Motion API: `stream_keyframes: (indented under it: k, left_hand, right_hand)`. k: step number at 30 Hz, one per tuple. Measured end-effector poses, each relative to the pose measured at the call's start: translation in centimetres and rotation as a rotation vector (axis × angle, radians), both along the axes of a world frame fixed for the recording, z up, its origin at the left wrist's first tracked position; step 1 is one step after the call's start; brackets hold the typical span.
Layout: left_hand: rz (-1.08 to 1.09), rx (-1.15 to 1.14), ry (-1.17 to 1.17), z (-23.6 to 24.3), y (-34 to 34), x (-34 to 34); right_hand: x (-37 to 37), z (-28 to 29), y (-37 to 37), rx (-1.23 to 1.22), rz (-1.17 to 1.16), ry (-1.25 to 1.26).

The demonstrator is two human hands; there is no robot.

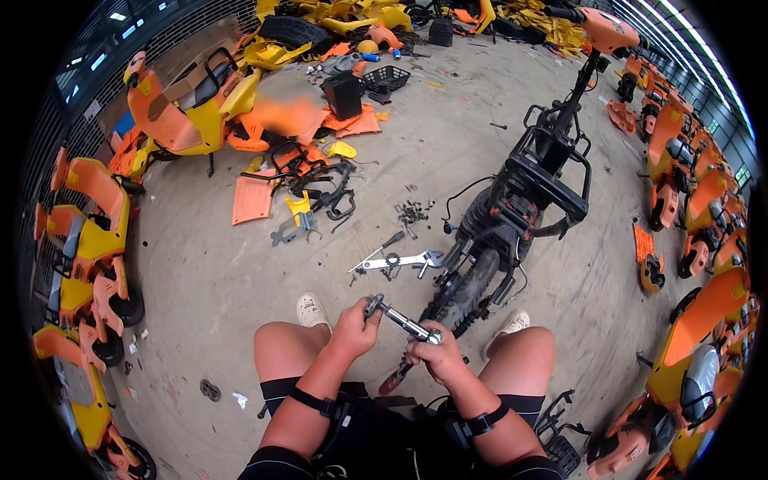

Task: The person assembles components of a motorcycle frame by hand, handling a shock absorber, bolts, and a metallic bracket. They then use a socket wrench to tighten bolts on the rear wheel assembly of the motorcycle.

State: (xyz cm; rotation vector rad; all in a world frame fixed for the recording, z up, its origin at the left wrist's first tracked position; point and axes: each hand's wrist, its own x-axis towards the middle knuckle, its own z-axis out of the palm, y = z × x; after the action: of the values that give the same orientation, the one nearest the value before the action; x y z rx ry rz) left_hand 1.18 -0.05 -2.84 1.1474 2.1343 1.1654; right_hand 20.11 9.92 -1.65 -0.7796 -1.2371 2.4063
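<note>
My left hand [356,328] is closed around the left end of a chrome rod-shaped tool [402,320], which has a rounded grey head and resembles a socket wrench. My right hand [440,354] grips its other end, close to a bright cylindrical tip. The tool slants down to the right between my knees. Just beyond my hands stands a stripped black scooter frame [544,180] with its tyre [474,286] toward me. An adjustable wrench [404,261] and a screwdriver [392,240] lie on the floor ahead. Below my right hand is a red-ended object [390,384], partly hidden.
Loose bolts [412,213] are scattered left of the frame. Orange panels [253,200] and black parts lie farther left, near a black box [343,96]. Yellow-orange scooters [100,196] line the left; more scooters [692,336] line the right. A black rack [560,448] lies near my right elbow.
</note>
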Motion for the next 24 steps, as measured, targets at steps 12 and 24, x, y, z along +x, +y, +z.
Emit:
stream_keyframes:
  k: [12, 24]
  left_hand:
    - [-0.035, 0.187, 0.046, -0.7, -1.0, 0.0]
    - [-0.014, 0.215, 0.026, -0.3, -0.9, 0.4]
  right_hand:
    - [0.6, 0.4, -0.4, 0.106, -0.031, -0.01]
    - [0.3, 3.8, -1.1, 0.432, -0.046, -0.096]
